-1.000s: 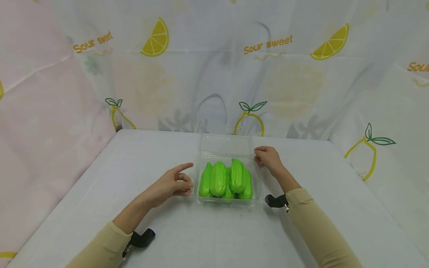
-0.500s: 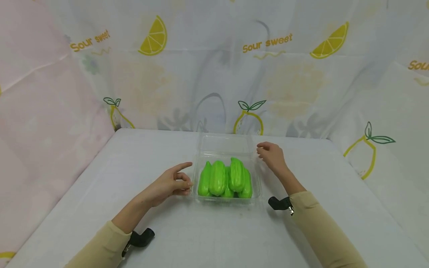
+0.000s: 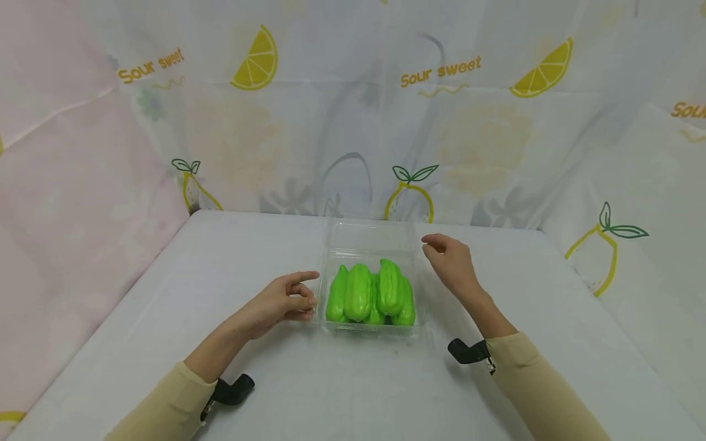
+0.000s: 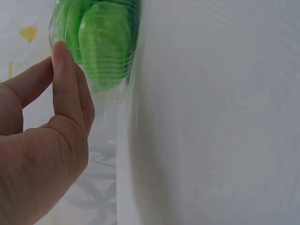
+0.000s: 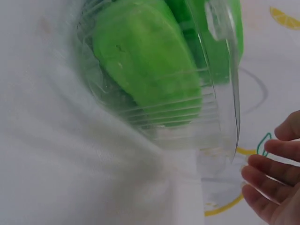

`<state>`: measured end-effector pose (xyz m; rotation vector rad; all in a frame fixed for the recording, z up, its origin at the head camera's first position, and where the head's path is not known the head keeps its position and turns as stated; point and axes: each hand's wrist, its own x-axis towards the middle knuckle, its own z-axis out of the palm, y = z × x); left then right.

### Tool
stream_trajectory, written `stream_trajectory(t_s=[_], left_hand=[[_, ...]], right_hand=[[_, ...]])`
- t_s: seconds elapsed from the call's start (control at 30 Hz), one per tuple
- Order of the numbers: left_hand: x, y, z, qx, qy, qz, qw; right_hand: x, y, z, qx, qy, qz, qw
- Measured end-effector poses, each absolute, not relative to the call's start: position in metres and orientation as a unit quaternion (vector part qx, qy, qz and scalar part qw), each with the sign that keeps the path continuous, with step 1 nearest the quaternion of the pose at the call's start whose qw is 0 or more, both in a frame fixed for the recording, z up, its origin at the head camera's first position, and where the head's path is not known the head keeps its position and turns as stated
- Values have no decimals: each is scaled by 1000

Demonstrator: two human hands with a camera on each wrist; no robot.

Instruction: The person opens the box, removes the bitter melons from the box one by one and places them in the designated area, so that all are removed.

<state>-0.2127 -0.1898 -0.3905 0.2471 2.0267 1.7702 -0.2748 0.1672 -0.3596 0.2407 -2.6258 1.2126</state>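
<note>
A clear plastic clamshell box (image 3: pixel 375 329) sits on the white table, its lid (image 3: pixel 372 237) folded back behind it. Several glossy, bright green elongated fruits (image 3: pixel 360 294) with ridged sides lie in the base. At the box's left rim, my left hand (image 3: pixel 278 306) pinches the edge between thumb and a curled finger, its index finger stretched along the side. The left wrist view has those fingertips (image 4: pixel 60 49) right at the rim. My right hand (image 3: pixel 451 262) hovers off the right back corner, fingers loosely bent and holding nothing; the right wrist view has it apart from the plastic.
White cloth covers the table (image 3: pixel 353 392). A printed curtain (image 3: pixel 342 122) with lemon patterns stands behind and at both sides. A black wrist mount (image 3: pixel 234 391) sits under the left sleeve, another black mount (image 3: pixel 467 351) by the right sleeve.
My right hand has let go of the box's right edge and drawn away a little to the right. My left hand stays at the left rim; the box and fruits keep their place.
</note>
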Motion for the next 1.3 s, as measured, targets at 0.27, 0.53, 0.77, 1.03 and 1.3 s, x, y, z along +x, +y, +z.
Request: stream_trajectory(t_s=[0.27, 0.53, 0.77, 1.03, 1.3], left_hand=[[-213, -189, -390, 79, 735, 638, 219], [-213, -188, -391, 78, 737, 634, 221], [-214, -188, -392, 73, 739, 633, 220], [-215, -189, -394, 83, 733, 637, 222], [-215, -190, -395, 89, 730, 639, 225]], right_hand=[[-259, 157, -355, 107, -906, 397, 103], [-245, 145, -349, 133, -924, 350, 76], [-238, 132, -342, 131, -928, 347, 27], [-230, 125, -338, 142, -936, 318, -48], [-226, 122, -341, 150, -937, 307, -67]])
